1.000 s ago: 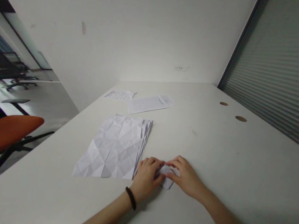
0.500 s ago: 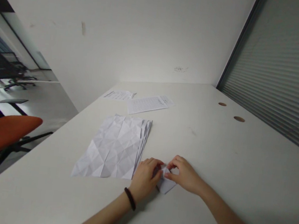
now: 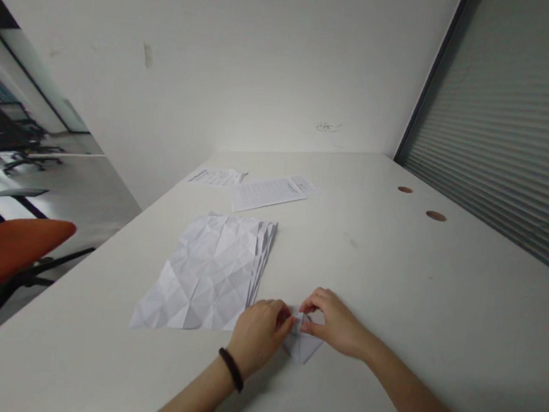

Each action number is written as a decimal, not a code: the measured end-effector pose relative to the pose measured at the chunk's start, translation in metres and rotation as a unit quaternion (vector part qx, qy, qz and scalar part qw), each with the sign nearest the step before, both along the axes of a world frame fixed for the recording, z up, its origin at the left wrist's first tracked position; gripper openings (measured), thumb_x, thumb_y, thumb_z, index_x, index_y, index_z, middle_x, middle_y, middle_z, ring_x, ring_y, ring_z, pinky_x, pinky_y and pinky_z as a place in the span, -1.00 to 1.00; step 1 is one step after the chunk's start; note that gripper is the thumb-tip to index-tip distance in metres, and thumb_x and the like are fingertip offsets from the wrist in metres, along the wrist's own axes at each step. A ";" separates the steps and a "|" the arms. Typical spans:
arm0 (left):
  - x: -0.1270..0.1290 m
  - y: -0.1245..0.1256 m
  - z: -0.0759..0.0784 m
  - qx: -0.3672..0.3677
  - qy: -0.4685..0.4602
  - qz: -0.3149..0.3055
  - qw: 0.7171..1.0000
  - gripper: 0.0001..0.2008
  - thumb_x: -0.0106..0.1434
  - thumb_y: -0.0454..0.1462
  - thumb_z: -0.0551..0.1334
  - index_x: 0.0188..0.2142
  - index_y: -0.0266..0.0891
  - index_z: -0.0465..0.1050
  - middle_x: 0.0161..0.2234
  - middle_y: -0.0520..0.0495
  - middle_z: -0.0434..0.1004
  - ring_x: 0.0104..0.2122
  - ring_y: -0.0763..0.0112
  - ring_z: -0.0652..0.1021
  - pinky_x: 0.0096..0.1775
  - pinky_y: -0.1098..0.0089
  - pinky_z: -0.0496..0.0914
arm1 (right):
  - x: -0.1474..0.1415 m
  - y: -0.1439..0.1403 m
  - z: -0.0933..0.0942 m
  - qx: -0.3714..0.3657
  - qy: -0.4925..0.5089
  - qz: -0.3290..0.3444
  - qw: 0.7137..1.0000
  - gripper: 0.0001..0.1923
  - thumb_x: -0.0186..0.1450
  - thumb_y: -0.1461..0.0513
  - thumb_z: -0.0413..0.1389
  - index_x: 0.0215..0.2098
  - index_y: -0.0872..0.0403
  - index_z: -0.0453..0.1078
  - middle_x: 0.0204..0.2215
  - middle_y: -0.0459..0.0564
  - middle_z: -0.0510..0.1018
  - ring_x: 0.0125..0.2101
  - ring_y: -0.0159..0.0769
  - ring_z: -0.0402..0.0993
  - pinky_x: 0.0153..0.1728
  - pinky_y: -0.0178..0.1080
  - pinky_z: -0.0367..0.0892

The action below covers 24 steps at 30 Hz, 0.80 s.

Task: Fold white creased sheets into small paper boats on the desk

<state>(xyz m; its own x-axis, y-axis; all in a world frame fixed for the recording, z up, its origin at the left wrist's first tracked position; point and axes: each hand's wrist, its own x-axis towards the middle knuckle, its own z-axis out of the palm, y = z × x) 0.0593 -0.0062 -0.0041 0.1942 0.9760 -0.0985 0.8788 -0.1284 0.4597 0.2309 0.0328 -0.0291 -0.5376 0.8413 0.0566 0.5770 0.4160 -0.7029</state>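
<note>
Paper piece [image 3: 302,345] half hidden under fingers [image 3: 286,316]

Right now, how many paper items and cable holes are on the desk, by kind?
Small folded white paper piece, pinched by left hand and right hand: 1
Creased white sheet stack: 1
Printed paper sheets: 2
Round desk holes: 2
Total: 6

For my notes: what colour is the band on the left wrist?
Black; the band shows clearly in the head view, just behind the left hand.
</note>
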 end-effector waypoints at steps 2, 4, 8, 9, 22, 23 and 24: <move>0.000 0.001 -0.005 -0.008 -0.049 0.002 0.999 -0.78 0.21 -0.20 0.08 -0.32 -0.22 0.47 -0.40 -0.07 0.53 -0.38 0.30 0.48 -0.37 0.40 0.26 | 0.000 -0.001 0.000 -0.009 0.013 0.004 1.000 -0.85 0.06 0.27 0.20 -0.36 0.09 0.41 -0.34 -0.02 0.46 -0.26 -0.26 0.33 -0.22 -0.22 0.24; -0.001 0.003 -0.012 -0.012 -0.117 0.002 0.993 -0.78 0.20 -0.21 0.09 -0.27 -0.21 0.47 -0.37 -0.07 0.54 -0.36 0.32 0.48 -0.34 0.40 0.28 | 0.001 -0.002 -0.002 -0.019 0.030 -0.003 0.999 -0.84 0.05 0.29 0.20 -0.37 0.09 0.40 -0.35 -0.02 0.46 -0.27 -0.26 0.33 -0.23 -0.22 0.24; -0.002 0.007 -0.023 -0.016 -0.263 0.002 0.965 -0.76 0.16 -0.28 0.12 -0.18 -0.24 0.41 -0.39 -0.04 0.50 -0.39 0.38 0.46 -0.33 0.43 0.30 | 0.002 -0.005 -0.006 -0.054 0.103 -0.048 0.992 -0.68 0.01 0.31 0.21 -0.23 0.09 0.35 -0.32 -0.03 0.45 -0.29 -0.29 0.32 -0.23 -0.24 0.24; -0.002 0.007 -0.024 -0.017 -0.296 0.006 0.955 -0.75 0.14 -0.29 0.13 -0.17 -0.26 0.39 -0.42 -0.04 0.48 -0.42 0.40 0.45 -0.36 0.44 0.30 | 0.003 -0.005 -0.006 -0.072 0.126 -0.059 0.988 -0.64 0.03 0.29 0.20 -0.18 0.09 0.33 -0.32 -0.03 0.45 -0.30 -0.31 0.33 -0.25 -0.25 0.25; 0.001 0.006 -0.020 0.024 -0.401 0.028 0.916 -0.80 0.12 -0.21 0.19 -0.30 -0.29 0.40 -0.37 -0.08 0.46 -0.34 0.36 0.47 -0.29 0.38 0.38 | 0.000 -0.012 0.005 -0.046 0.235 -0.082 0.967 -0.85 0.15 0.16 0.12 -0.44 0.10 0.39 -0.49 -0.07 0.46 -0.44 -0.35 0.37 -0.40 -0.33 0.27; 0.001 0.006 -0.020 0.009 -0.405 0.029 0.914 -0.80 0.14 -0.18 0.17 -0.33 -0.30 0.39 -0.40 -0.07 0.46 -0.38 0.38 0.47 -0.33 0.40 0.38 | 0.000 -0.011 0.005 -0.025 0.237 -0.086 0.967 -0.86 0.16 0.17 0.12 -0.44 0.10 0.38 -0.50 -0.08 0.45 -0.44 -0.35 0.37 -0.40 -0.33 0.27; 0.001 0.006 -0.021 -0.010 -0.413 0.030 0.910 -0.78 0.15 -0.16 0.15 -0.36 -0.30 0.39 -0.42 -0.06 0.45 -0.43 0.40 0.46 -0.38 0.41 0.38 | 0.001 -0.011 0.005 -0.012 0.240 -0.087 0.967 -0.87 0.16 0.18 0.12 -0.45 0.10 0.37 -0.51 -0.09 0.44 -0.45 -0.36 0.36 -0.41 -0.34 0.27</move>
